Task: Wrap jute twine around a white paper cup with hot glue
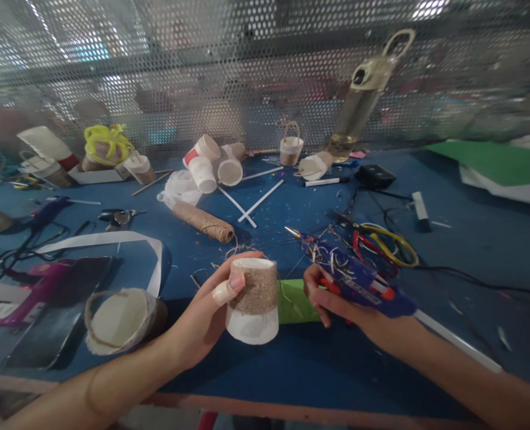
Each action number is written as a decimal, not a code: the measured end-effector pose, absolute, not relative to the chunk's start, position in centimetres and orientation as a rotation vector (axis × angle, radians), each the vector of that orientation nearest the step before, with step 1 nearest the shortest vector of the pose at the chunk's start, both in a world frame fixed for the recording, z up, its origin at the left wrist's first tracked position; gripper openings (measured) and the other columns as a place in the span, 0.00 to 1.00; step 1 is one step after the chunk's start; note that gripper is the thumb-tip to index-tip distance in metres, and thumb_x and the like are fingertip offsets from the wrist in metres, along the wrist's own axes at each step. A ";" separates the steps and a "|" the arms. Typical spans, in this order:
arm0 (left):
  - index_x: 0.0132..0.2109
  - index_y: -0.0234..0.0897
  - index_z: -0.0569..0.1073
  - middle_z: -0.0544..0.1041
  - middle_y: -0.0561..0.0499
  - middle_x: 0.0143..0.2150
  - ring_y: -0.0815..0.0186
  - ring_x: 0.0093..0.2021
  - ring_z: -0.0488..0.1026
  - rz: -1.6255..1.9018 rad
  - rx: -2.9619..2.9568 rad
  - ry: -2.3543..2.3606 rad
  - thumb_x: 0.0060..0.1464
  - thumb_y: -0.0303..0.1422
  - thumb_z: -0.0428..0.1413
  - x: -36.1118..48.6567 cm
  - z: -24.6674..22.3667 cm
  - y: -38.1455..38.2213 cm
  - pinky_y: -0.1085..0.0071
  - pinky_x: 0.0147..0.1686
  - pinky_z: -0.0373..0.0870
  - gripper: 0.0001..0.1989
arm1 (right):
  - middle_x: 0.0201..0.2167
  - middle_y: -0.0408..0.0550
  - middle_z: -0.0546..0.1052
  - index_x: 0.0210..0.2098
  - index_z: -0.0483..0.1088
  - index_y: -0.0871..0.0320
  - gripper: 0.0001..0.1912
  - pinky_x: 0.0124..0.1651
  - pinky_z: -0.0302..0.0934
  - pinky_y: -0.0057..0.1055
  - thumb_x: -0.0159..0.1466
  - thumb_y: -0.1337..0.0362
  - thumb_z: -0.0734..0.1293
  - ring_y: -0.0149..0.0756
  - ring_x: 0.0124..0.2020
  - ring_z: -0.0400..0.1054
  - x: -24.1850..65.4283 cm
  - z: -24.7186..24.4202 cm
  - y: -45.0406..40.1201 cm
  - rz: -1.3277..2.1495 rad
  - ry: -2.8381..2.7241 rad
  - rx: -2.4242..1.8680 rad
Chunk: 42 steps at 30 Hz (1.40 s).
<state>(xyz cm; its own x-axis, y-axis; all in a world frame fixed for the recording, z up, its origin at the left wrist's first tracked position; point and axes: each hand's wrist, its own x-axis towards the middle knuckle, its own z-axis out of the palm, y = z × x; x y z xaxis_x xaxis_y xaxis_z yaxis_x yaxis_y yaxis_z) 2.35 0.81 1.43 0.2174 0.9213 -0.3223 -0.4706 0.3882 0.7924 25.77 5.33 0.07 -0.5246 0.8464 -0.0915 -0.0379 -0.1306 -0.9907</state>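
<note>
Wrapped round a small white paper cup (253, 327), my left hand (213, 304) holds it upside down, wide rim toward me. Brown twine (258, 291) covers roughly the cup's upper half; white shows below it. A tan bandage is on the left thumb. To the right, my right hand (336, 301) grips a blue glue gun (349, 272), its fingers at the red trigger. The gun's metal nozzle points up and left, apart from the cup, and a white glue stick (457, 340) extends from its back. Strands of dried glue cling to the gun. A green sheet (298, 301) lies between the hands.
Behind my left hand lies a twine roll (204, 222). A twine-handled cup (121, 319) and a pink glue gun (29, 295) are at left. Scissors (388, 242) and cables lie at right. Farther back are paper cups (202, 173), a bottle (358, 101) and a perforated metal screen (193, 71).
</note>
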 end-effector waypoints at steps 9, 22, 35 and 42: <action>0.53 0.45 0.76 0.76 0.47 0.50 0.57 0.49 0.71 1.058 0.621 0.878 0.52 0.45 0.63 2.3 1.4 0.7 0.64 0.48 0.65 0.23 | 0.33 0.40 0.71 0.34 0.68 0.56 0.09 0.33 0.69 0.23 0.64 0.60 0.71 0.23 0.25 0.70 25.7 0.4 5.1 1.685 -1.505 -0.988; 0.53 0.45 0.77 0.77 0.47 0.50 0.56 0.49 0.71 1.056 0.613 0.906 0.50 0.46 0.64 2.3 1.5 0.9 0.65 0.47 0.65 0.24 | 0.33 0.41 0.72 0.36 0.69 0.53 0.07 0.38 0.70 0.25 0.65 0.59 0.70 0.27 0.31 0.71 25.9 -0.2 5.4 1.684 -1.508 -0.994; 0.53 0.44 0.77 0.77 0.47 0.51 0.56 0.50 0.71 1.072 0.603 0.915 0.51 0.45 0.64 2.4 1.6 1.0 0.65 0.48 0.65 0.24 | 0.33 0.42 0.73 0.36 0.69 0.54 0.06 0.41 0.70 0.27 0.65 0.60 0.70 0.29 0.33 0.71 26.0 -0.3 5.3 1.672 -1.507 -0.989; 0.53 0.44 0.76 0.77 0.46 0.50 0.54 0.50 0.72 1.070 0.613 0.908 0.52 0.45 0.62 2.3 1.6 0.9 0.64 0.47 0.66 0.23 | 0.34 0.42 0.74 0.38 0.70 0.54 0.04 0.45 0.69 0.28 0.67 0.61 0.68 0.30 0.36 0.72 26.1 -0.2 5.1 1.666 -1.523 -0.959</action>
